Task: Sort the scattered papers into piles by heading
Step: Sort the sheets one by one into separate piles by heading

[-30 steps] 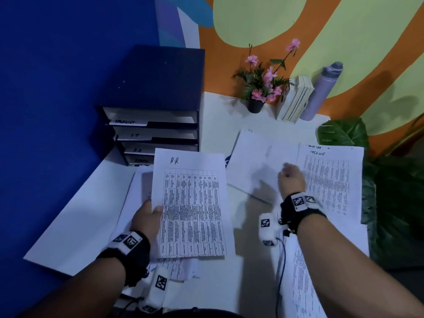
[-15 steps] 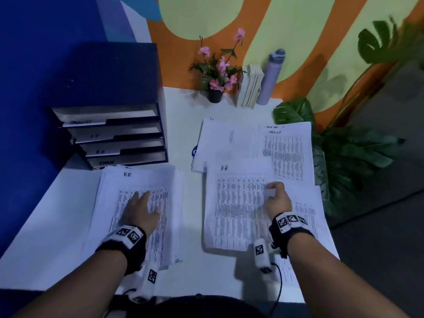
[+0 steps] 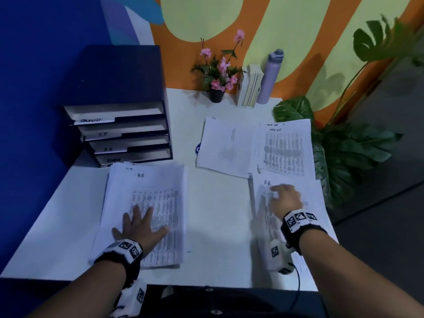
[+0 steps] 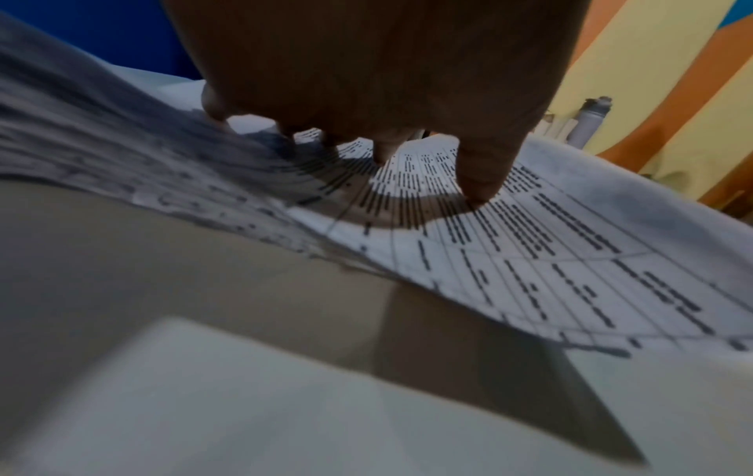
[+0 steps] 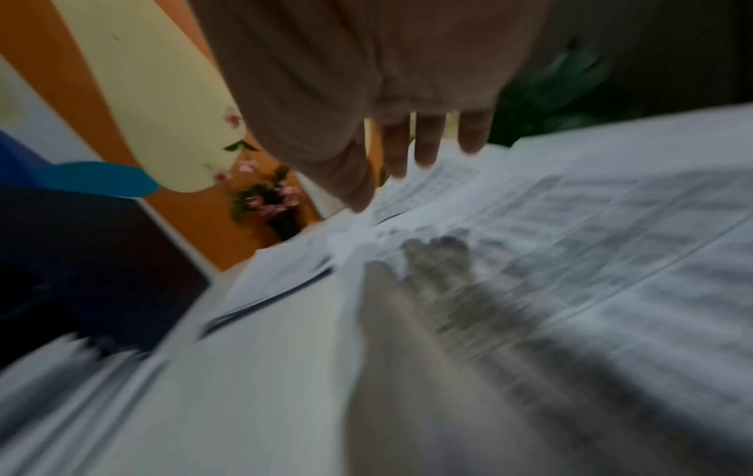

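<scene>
Your left hand lies flat, fingers spread, pressing on a thick pile of thin white printed sheets headed HR, near the desk's front left. Your right hand hovers over a loose sheet, also headed HR, at front right; its fingers look straight, holding nothing, though that view is blurred. Two more piles lie behind it on the smooth white desk. A dark boxy tray rack stands at back left.
</scene>
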### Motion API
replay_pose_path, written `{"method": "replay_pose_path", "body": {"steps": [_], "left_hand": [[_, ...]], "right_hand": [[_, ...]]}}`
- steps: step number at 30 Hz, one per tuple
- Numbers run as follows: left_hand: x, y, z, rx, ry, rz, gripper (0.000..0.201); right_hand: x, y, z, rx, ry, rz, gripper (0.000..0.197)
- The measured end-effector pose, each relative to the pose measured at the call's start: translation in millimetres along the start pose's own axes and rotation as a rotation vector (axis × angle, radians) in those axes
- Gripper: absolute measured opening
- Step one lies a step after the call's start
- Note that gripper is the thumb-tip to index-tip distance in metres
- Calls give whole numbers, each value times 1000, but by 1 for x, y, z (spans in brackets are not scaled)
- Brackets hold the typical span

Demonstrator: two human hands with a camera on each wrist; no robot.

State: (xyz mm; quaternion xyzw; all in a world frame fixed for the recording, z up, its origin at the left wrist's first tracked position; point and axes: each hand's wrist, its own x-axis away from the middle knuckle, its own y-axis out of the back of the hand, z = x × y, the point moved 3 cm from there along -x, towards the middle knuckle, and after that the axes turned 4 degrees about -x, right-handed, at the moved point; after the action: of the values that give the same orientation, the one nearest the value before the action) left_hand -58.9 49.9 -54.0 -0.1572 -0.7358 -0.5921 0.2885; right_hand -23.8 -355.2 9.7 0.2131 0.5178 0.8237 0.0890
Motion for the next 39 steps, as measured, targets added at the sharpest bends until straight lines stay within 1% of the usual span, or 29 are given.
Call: {"method": "replay_pose_path", "body": {"steps": [2,4,5,8,9,10,11,12,14,15,17,19,20,21,23,26,28,29,30,31,33,35,37,39], "left_hand": [[7,-4,-5,-10,-34,-2,95],[14,-6,-8,-19,-66,-17,95],[16,-6,-9,-17,-84,-21,95],[24,-6,-11,-12,-146,-16,92],[26,-7,-13,-24,-169,-20,92],[28,-7,-14,-44,-192,-29,92],[29,-7,-15,-61,-212,-39,92],[29,-7,-15,-61,-231,-58,92],[26,-2,-11,-1,-243,-130,85],[23,3,-6,42,-216,-178,80],[17,17,11,116,-71,-263,72],[10,27,29,172,97,-273,75],[8,29,36,188,148,-254,79],[7,31,39,192,173,-242,85],[2,32,40,214,179,-240,93],[-5,32,33,349,204,-256,97],[-10,29,29,501,235,-215,90],[-12,29,29,544,247,-199,82],[-16,28,29,589,249,-171,73],[-15,28,28,606,232,-132,66],[-16,26,27,626,189,-91,63],[-20,27,28,683,179,-113,55],[-16,35,26,733,152,-179,42],[-15,42,26,767,120,-264,30]], "right_hand": [[15,-26,40,-195,136,190,39],[36,-52,73,-390,180,403,48],[46,-62,86,-444,173,479,53],[68,-88,110,-493,142,618,70],[73,-93,116,-515,121,652,71],[77,-97,122,-546,104,675,66],[82,-99,128,-573,87,693,56],[84,-101,133,-579,91,677,46],[80,-107,139,-463,164,530,28],[77,-108,140,-389,187,442,26],[68,-109,139,-341,171,333,30],[61,-105,137,-346,138,283,31],[59,-104,136,-325,128,261,32],[56,-104,133,-305,124,244,33],[51,-104,130,-321,116,234,30],[51,-105,129,-436,100,287,13],[49,-108,128,-418,124,303,11],[47,-109,128,-400,132,295,7],[46,-109,127,-386,134,287,8],[45,-109,125,-374,129,277,16],[40,-107,118,-365,93,254,28],[35,-101,111,-385,58,206,34],[29,-93,103,-412,20,141,38],[24,-86,97,-435,3,113,38]]}}
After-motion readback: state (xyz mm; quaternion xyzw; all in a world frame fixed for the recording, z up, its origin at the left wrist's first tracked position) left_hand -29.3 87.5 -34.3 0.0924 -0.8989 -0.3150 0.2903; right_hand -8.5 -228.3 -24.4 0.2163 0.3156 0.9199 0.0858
